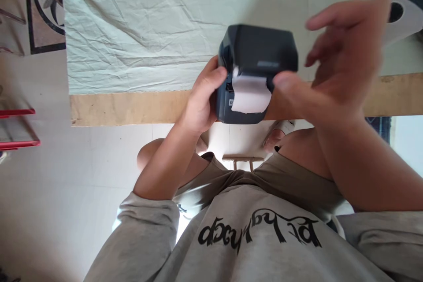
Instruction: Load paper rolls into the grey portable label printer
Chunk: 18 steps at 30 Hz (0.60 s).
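Note:
A dark, boxy receipt printer (264,48) is held up over the table's near edge. From its front slot a short strip of white paper (251,94) curls down. My left hand (206,97) grips the printer's left side, thumb on its edge and the other fingers partly hidden behind it. To the right, my right hand (343,57) is open and slightly blurred, its fingers spread. Its thumb tip is at the printer's lower right corner; whether it touches I cannot tell.
Pale green wrinkled cloth (139,22) covers the table, with a bare wooden strip (132,108) along its near edge. At the far right lies a white object with a dark round hole (405,20), partly behind my hand. Red metal bars (20,144) stand at the left.

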Tool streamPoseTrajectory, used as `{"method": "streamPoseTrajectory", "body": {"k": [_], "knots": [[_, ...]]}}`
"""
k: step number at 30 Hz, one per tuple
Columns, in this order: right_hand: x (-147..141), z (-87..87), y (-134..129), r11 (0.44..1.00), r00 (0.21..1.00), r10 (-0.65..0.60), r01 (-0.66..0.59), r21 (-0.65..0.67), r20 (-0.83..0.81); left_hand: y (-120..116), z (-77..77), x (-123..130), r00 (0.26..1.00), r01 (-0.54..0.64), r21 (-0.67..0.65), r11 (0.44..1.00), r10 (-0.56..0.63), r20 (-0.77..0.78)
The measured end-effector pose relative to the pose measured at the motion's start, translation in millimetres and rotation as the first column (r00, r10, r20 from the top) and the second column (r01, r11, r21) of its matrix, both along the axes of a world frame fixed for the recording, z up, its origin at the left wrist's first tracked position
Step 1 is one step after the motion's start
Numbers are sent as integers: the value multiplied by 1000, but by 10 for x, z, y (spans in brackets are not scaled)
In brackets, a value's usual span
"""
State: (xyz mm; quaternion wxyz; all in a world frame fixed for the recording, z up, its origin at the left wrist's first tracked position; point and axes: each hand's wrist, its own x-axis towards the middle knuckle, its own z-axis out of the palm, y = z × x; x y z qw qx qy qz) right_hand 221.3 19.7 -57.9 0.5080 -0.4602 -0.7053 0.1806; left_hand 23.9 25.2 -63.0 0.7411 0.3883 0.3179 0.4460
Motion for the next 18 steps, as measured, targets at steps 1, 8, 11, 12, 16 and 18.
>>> {"method": "streamPoseTrajectory", "body": {"k": [1, 8, 11, 12, 16, 18], "knots": [[-1, 16, 4, 995, 998, -55, 56, 82, -21, -8, 6, 4, 998, -5, 14, 1000, 6, -61], [-18, 35, 24, 985, 985, -153, 159, 70, -78, -3, -58, 14, 990, -1, 68, 998, 10, -138], [-17, 51, 19, 987, 977, -156, 150, 52, 148, -7, -48, 15, 987, 12, 91, 996, 2, -159], [-26, 67, 12, 989, 961, -146, 136, 61, 236, -9, -40, 17, 984, 21, 103, 994, -3, -180], [-104, 168, -31, 985, 855, -156, 174, 10, 494, -8, -30, 21, 965, 95, 180, 979, -46, -260], [-132, 207, -47, 968, 808, -116, 223, -117, 578, 0, -38, 18, 960, 117, 191, 975, -61, -275]]}}
